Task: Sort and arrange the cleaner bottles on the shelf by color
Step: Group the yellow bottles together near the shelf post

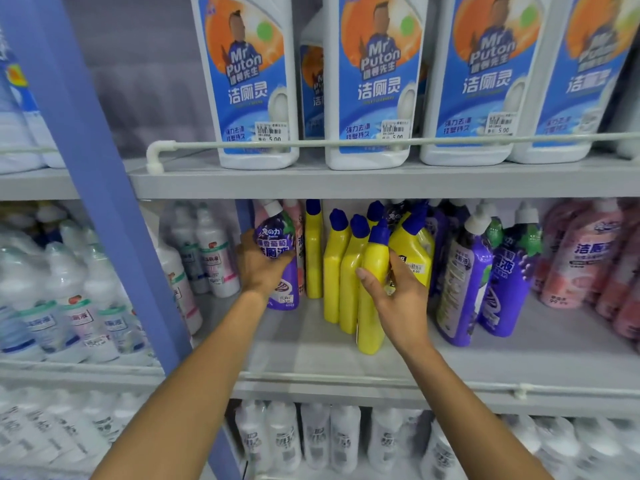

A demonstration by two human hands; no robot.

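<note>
On the middle shelf [311, 348] my left hand [258, 268] grips a purple bottle [278, 258] with a white cap at the left end of the row. My right hand [394, 289] holds the front yellow bottle [372, 299], which has a blue cap and stands on the shelf. Several more yellow bottles [334, 271] stand just behind and left of it. Two purple bottles [464, 285] lean to the right of my right hand, and pink bottles [575, 258] fill the far right.
A blue upright post [114, 209] divides the shelving on the left, with white bottles [69, 306] beyond it. Large white bottles with blue labels [252, 81] stand on the shelf above behind a rail [346, 143]. White bottles [329, 441] fill the shelf below.
</note>
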